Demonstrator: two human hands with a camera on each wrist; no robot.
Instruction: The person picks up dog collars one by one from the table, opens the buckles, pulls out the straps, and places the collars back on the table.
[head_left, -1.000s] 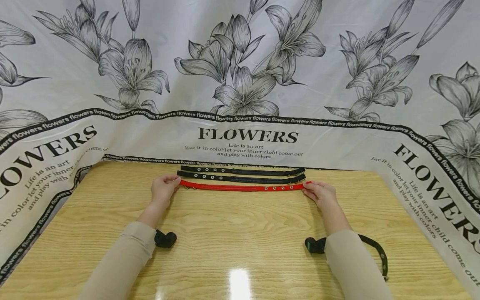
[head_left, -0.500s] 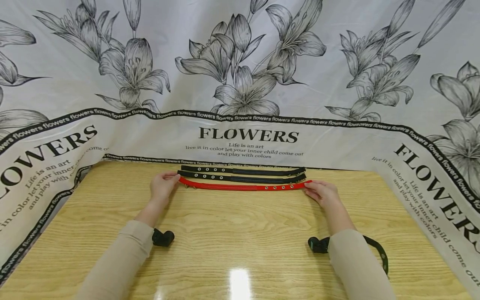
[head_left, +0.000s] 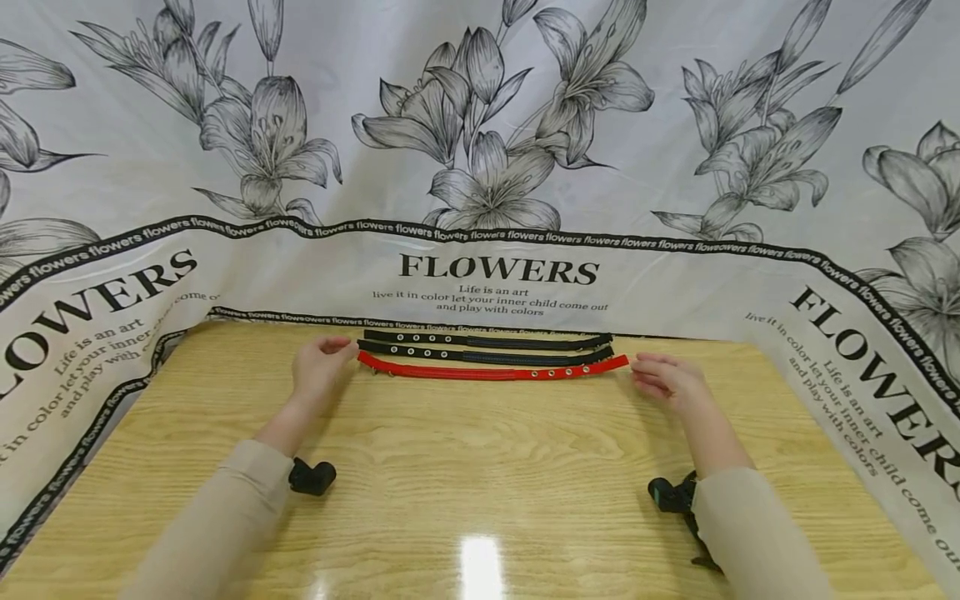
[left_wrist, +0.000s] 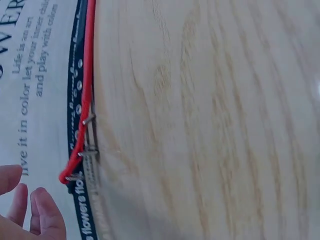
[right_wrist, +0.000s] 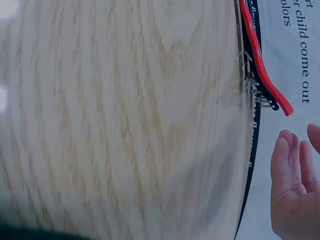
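Note:
A red collar [head_left: 450, 373] with metal eyelets toward its right end lies stretched out on the table. Two black collars lie lengthwise just behind it: the rear black collar [head_left: 517, 343] and the nearer black collar [head_left: 510, 359]. My left hand [head_left: 318, 375] is beside the red collar's left end; in the left wrist view a small gap separates the fingers [left_wrist: 47, 207] from its metal fittings [left_wrist: 86, 152]. Off the red collar's right tip, my right hand [head_left: 675, 385] hovers, fingers loosely extended and touching nothing. Both ends of the red collar curve slightly backward.
The wooden table [head_left: 465, 467] meets a white flower-printed cloth [head_left: 487, 283] behind the collars. Dark wrist cameras stick out from the left sleeve [head_left: 217, 508] and right sleeve [head_left: 757, 525]. A black strap [head_left: 697, 542] shows beside the right sleeve.
Both hands held the red collar's ends before; they have let go. The right hand has moved rightward, the left hand slightly left. The red collar stays in front of the black ones.

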